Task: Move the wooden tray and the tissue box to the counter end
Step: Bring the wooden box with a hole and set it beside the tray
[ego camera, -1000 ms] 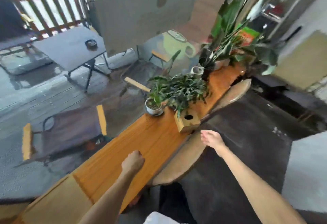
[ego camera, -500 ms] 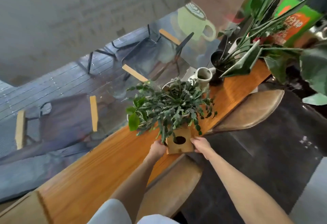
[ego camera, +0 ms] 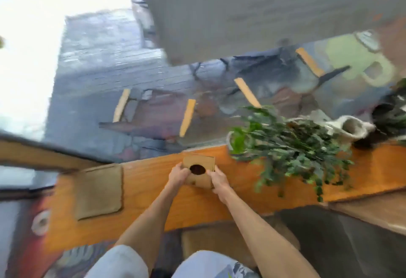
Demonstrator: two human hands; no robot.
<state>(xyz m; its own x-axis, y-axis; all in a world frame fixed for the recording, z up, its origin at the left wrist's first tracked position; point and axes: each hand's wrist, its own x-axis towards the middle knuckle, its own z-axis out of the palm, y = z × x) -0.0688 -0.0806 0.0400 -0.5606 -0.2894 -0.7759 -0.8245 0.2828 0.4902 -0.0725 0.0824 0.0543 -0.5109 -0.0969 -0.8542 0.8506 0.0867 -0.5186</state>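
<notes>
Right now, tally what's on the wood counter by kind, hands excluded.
Wooden tissue box, held between left hand and right hand: 1
Flat wooden tray: 1
Leafy potted plant: 1
Pale jug: 1
Total: 4. A dark shape at the right edge is too blurred to count.

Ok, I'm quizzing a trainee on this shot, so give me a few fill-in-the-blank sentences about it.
1. The tissue box is held by ____ hands.
2. The hole in the box is ____ in shape.
3. The wooden tray lies to the ____ of the box in the picture.
4. The leafy plant stands on the ____.

Missing words: both; oval; left; counter
</notes>
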